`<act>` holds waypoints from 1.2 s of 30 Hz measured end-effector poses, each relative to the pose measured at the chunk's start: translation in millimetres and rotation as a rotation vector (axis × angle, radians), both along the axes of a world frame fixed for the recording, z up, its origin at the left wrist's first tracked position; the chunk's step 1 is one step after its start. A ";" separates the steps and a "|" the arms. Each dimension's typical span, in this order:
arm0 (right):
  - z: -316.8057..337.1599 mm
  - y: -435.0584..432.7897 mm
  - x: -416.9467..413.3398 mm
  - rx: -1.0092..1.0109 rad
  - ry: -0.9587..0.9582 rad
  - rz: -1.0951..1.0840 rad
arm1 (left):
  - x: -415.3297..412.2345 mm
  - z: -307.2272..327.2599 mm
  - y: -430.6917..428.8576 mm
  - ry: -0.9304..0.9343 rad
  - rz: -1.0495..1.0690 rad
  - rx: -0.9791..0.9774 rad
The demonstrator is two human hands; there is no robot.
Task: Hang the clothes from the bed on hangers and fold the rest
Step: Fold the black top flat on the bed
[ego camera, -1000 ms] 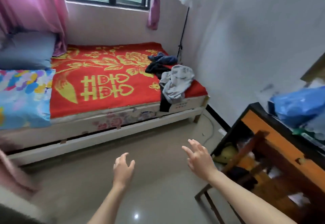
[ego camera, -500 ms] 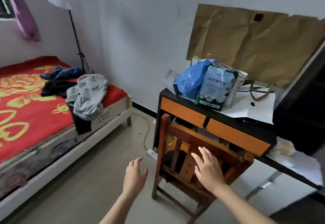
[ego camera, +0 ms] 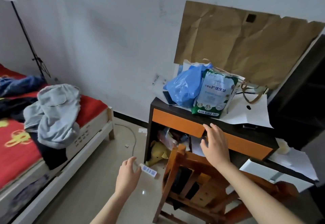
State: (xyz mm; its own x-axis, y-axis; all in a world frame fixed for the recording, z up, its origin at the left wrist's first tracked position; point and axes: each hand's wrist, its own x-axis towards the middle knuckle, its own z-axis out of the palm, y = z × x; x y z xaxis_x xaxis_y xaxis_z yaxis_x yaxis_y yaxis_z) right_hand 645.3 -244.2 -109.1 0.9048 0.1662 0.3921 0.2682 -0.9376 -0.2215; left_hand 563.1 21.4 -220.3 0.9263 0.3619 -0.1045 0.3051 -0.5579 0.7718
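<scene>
The grey garment (ego camera: pixel 52 114) lies in a heap on the corner of the bed (ego camera: pixel 91 108), at nine o'clock in the view. A blue garment (ego camera: pixel 19 85) lies at ten o'clock from it. The left hand (ego camera: pixel 127 176), at seven o'clock, has its fingers apart and holds nothing. The right hand (ego camera: pixel 215 146), at four o'clock, is also spread and holds nothing, in front of the desk (ego camera: pixel 175 121) and above the wooden chair (ego camera: pixel 175 167).

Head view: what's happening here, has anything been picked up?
A person faces the desk, with the bed off to the left. Both hands are open and hold nothing. The right hand is out in front of the desk, above a chair, and the left hand is over the floor. The grey garment and dark clothes lie heaped on the bed, untouched. No hanger shows.
</scene>
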 end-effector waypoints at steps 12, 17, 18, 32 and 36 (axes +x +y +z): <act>-35.4 -11.9 23.8 0.131 0.342 -0.307 | 67.7 -37.6 16.1 0.154 -0.153 -0.061; -46.2 -23.5 37.5 0.169 0.434 -0.261 | 103.0 -33.2 -20.9 0.154 -0.255 -0.047; -47.6 -28.2 43.1 0.173 0.448 -0.254 | 110.7 -31.0 -26.8 0.147 -0.268 -0.038; -118.3 -123.6 176.4 -0.036 0.711 -0.176 | 205.3 -24.1 -95.2 0.234 -0.256 0.104; -165.6 -119.9 182.3 -0.072 0.895 -0.099 | 204.2 -40.3 -99.7 0.334 -0.241 0.151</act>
State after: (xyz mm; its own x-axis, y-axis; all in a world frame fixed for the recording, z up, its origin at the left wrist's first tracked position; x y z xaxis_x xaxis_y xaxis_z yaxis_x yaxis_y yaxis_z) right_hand 827.6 -364.2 -274.6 0.8781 0.0680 -0.4736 -0.0592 -0.9668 -0.2486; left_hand 767.3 -78.2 -260.6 0.9106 0.1736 -0.3751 0.3711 -0.7429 0.5571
